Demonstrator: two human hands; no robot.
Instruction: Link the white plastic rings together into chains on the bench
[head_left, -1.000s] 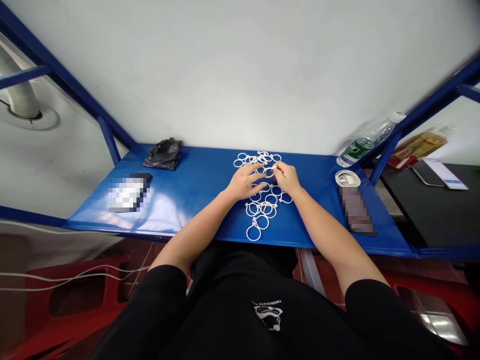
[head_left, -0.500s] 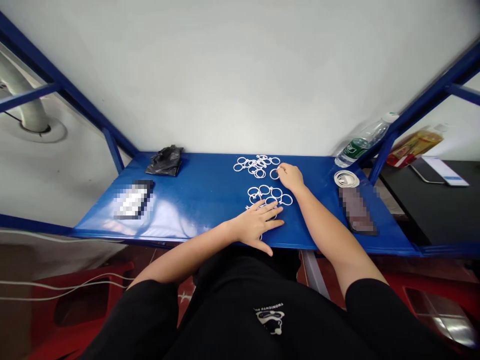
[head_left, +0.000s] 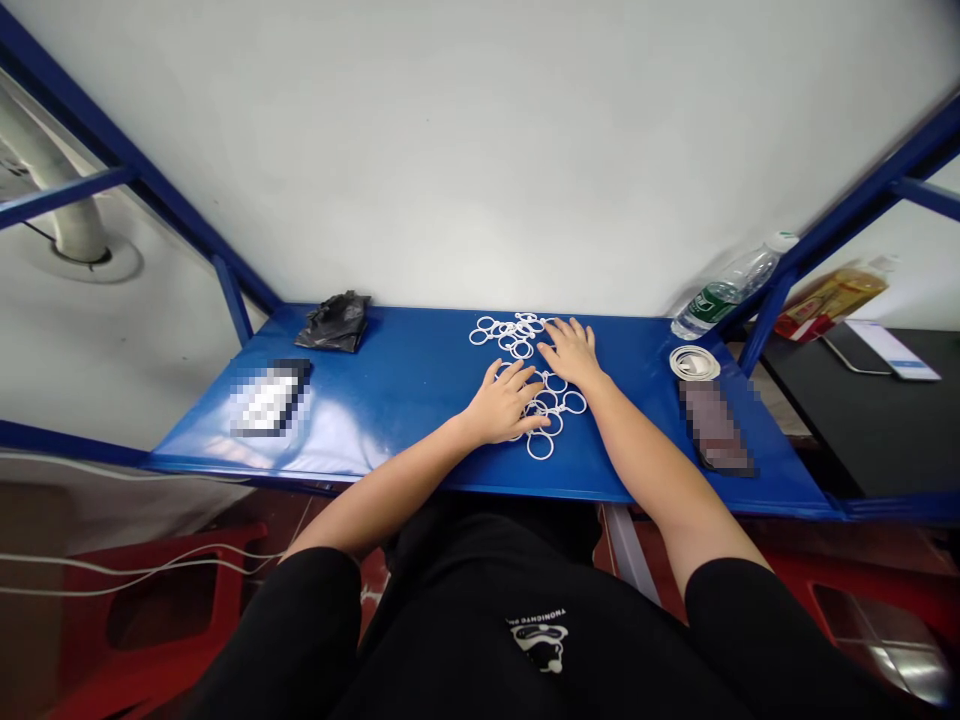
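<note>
Several white plastic rings lie on the blue table (head_left: 405, 380). A far pile of loose rings (head_left: 504, 331) sits near the wall, and a linked cluster of rings (head_left: 553, 408) lies nearer me. My left hand (head_left: 505, 402) rests flat on the near cluster with its fingers spread, covering part of it. My right hand (head_left: 572, 351) lies palm down between the two groups, fingers stretched toward the far pile. One ring (head_left: 540, 446) pokes out below my left hand. Neither hand grips anything.
A crumpled black bag (head_left: 334, 320) lies at the back left, a blurred flat item (head_left: 268, 397) at the left. At the right are a coiled white cable (head_left: 694, 363), a blurred dark item (head_left: 712, 425) and a water bottle (head_left: 729, 283). Red stools stand below.
My left hand has moved from the table's front edge back up onto the near ring cluster. My right hand has let go of its pinch and flattened on the table.
</note>
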